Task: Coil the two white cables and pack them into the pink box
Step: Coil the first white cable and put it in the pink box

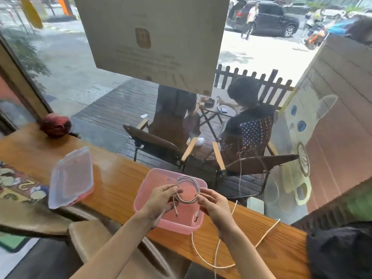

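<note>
Head view: both hands hold one coiled white cable just above the open pink box on the desk. Left hand pinches the coil's left side, right hand pinches its right; plug ends dangle into the box. Second white cable lies loose right of the box, trailing off the desk's near edge. Clear lid sits left of the box.

My bare forearms reaching forward side by side, my left hand fingers curled and pinching, my right hand palm up, fingertips pinching, both hands raised close together
</note>
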